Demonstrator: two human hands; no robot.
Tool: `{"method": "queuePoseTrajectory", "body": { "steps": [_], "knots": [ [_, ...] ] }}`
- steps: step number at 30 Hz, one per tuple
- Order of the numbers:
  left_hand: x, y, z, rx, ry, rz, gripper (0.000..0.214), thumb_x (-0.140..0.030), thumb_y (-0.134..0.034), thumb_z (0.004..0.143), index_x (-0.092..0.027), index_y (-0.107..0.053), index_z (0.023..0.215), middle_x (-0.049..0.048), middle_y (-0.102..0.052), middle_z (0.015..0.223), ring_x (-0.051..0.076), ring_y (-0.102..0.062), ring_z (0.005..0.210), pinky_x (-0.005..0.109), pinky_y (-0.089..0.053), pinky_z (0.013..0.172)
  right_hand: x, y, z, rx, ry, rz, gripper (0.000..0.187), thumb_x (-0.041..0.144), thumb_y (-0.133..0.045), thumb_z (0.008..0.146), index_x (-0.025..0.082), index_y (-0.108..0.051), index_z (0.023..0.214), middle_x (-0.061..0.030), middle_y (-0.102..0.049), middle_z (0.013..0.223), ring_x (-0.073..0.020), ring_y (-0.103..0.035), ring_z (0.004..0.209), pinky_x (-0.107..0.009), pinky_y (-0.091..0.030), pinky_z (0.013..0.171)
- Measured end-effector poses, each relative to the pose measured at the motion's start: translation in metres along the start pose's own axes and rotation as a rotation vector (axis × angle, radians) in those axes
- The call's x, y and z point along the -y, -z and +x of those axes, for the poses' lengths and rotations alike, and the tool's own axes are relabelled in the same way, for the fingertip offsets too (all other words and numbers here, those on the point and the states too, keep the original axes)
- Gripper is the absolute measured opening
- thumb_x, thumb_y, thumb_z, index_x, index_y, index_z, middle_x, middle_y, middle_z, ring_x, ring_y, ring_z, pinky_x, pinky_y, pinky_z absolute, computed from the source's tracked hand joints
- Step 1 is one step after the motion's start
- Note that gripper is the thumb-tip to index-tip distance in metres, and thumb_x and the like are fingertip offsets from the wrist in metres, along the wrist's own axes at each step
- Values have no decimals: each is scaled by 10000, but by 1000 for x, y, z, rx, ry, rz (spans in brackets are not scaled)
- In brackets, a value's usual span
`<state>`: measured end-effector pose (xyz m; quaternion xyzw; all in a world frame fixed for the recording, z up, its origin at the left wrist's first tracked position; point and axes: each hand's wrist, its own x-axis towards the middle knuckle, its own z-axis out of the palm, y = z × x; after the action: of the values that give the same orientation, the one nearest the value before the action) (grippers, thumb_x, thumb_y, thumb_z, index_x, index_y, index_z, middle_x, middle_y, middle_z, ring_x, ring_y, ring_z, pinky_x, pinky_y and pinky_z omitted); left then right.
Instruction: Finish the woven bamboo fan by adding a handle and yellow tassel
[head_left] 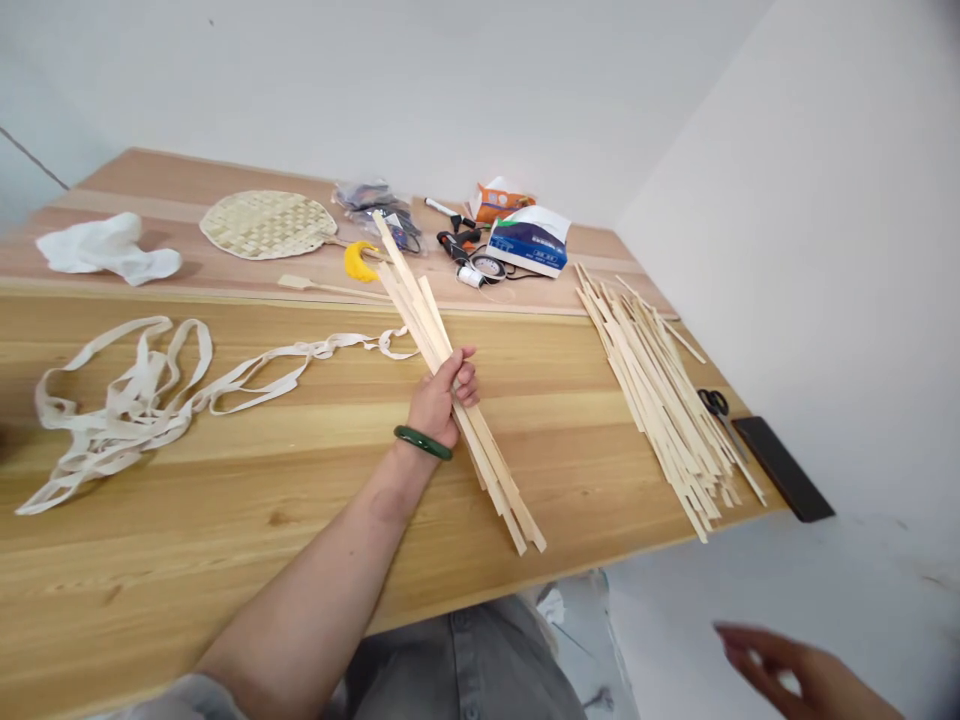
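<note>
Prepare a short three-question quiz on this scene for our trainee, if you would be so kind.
1. True or false: the right hand grips the bundle of bamboo strips.
2. Which lies beside the loose pile of strips? A: a hammer; B: scissors; C: a ruler.
3. Which hand wears the green bangle?

Key: 1. False; 2. B; 3. The left hand.
</note>
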<state>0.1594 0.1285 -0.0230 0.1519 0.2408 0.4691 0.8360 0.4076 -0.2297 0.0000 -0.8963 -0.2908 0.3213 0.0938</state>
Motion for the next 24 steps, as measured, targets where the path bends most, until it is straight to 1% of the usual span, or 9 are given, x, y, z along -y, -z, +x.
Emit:
{"method": "queuePoseTrajectory", "body": {
  "steps": [2,5,8,11,14,17,19,22,24],
  "knots": [
    [-5,-10,-7,34,-26,29,130,-233,-725,800,-123,-659,780,-88,-403,489,14,-313,380,116,-266,354,43,-5,4,-115,200,89,404,597,-657,692,336,-757,984,-98,-748,1080,-329,-708,955,-434,-597,769],
    [-21,-39,-20,152,-104,112,160,-270,-701,828,-132,-650,765,-88,-391,484,14,-296,371,120,-240,349,145,-3,17,-97,491,225,523,531,-664,785,306,-623,1255,-79,-693,1220,-291,-628,1158,-458,-513,982],
    [-42,-74,-33,329,-240,270,201,-307,-651,870,-142,-645,755,-81,-404,484,18,-300,367,135,-239,361,240,0,31,77,862,430,712,484,-754,740,275,-503,1373,-78,-625,1320,-269,-545,1265,-478,-419,1090],
    [-55,-96,-41,454,-398,427,227,-338,-643,875,-149,-664,751,-65,-444,496,37,-358,393,165,-290,399,301,0,39,256,1133,691,803,533,-777,707,257,-468,1395,-76,-535,1415,-243,-496,1314,-426,-376,1133],
    [-52,-93,-42,438,-507,574,205,-294,-687,835,-149,-679,691,-38,-516,516,71,-467,470,193,-393,492,325,-4,43,281,1259,842,892,600,-758,694,282,-395,1444,-59,-478,1465,-240,-427,1369,-402,-356,1145],
    [-40,-75,-39,328,-473,674,52,-188,-762,733,-163,-717,733,1,-643,633,133,-593,603,242,-476,615,327,-10,46,273,1255,845,944,542,-797,681,266,-352,1466,-81,-446,1489,-250,-388,1394,-413,-343,1152],
    [-34,-65,-35,276,-459,710,83,-161,-771,699,-180,-735,772,19,-694,721,166,-631,679,267,-496,675,326,-15,48,253,1234,839,954,467,-827,677,243,-345,1469,-103,-402,1519,-258,-384,1396,-421,-326,1162],
    [-30,-60,-31,288,-498,742,47,-170,-751,712,-187,-736,754,30,-703,731,186,-637,708,278,-497,685,328,-22,48,223,1219,837,937,382,-835,685,229,-347,1470,-122,-402,1518,-270,-424,1366,-424,-359,1138],
    [-30,-61,-31,328,-520,771,20,-188,-746,720,-184,-732,735,35,-697,692,193,-632,672,283,-493,642,333,-25,45,236,1217,852,907,340,-835,684,225,-370,1455,-125,-497,1443,-269,-504,1294,-412,-418,1088]
  ]
}}
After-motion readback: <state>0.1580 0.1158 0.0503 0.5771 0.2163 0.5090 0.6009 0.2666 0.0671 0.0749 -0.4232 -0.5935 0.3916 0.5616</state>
